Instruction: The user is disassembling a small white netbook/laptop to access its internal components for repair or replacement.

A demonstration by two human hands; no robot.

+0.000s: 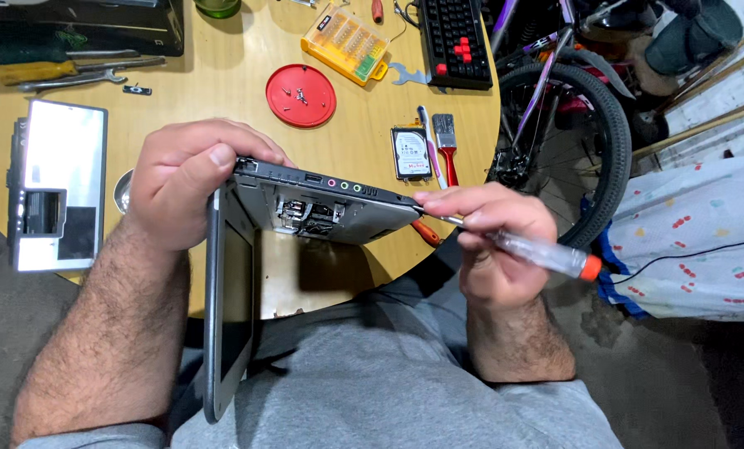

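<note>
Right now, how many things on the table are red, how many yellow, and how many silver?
Red: 2, the lid and the brush with its red handle
Yellow: 2, the bit case and the screwdriver
Silver: 2, the drive and the panel
Total: 6

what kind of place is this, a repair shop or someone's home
Probably a home workbench or small repair corner, not a formal shop. A round wooden table holds a yellow screwdriver bit case and a loose hard drive, and a bicycle wheel stands right beside it.
</note>
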